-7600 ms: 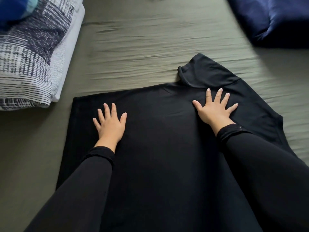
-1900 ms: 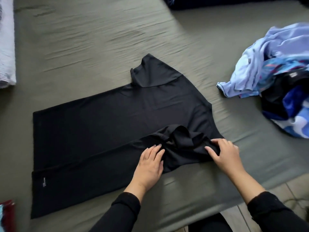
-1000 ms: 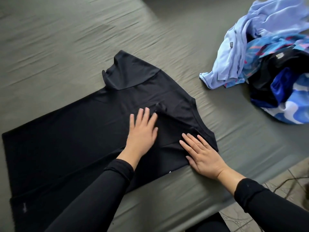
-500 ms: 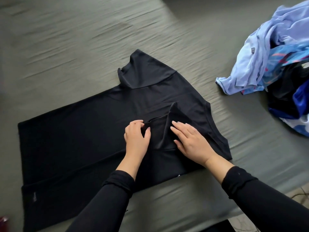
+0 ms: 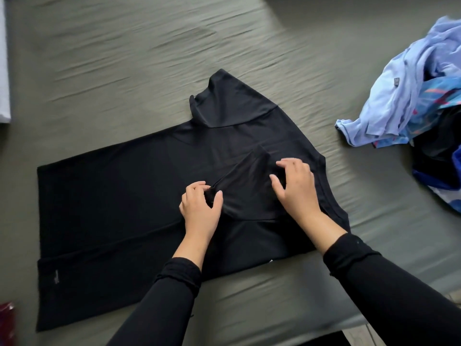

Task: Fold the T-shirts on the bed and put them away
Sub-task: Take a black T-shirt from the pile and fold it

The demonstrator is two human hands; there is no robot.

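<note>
A black T-shirt [image 5: 119, 196] lies flat on the olive-green bed [image 5: 124, 71], hem to the left, neck end to the right. Its far sleeve [image 5: 232, 103] sticks out away from me. The near side is folded in over the body, and the near sleeve [image 5: 247, 188] lies on top. My left hand [image 5: 199, 211] pinches the sleeve's cuff edge between thumb and fingers. My right hand [image 5: 296, 188] holds the sleeve's other side near the shoulder, fingers curled on the fabric.
A heap of unfolded T-shirts [image 5: 411, 103], light blue, patterned blue and black, lies on the bed at the right. A white folded edge [image 5: 3, 71] shows at the far left. A red object [image 5: 6, 320] sits at the bottom left corner. The bed's near edge runs along the bottom right.
The near side has been folded in over the body. Both hands went from pressing the fabric flat to gripping the near sleeve and spreading it across the shirt.
</note>
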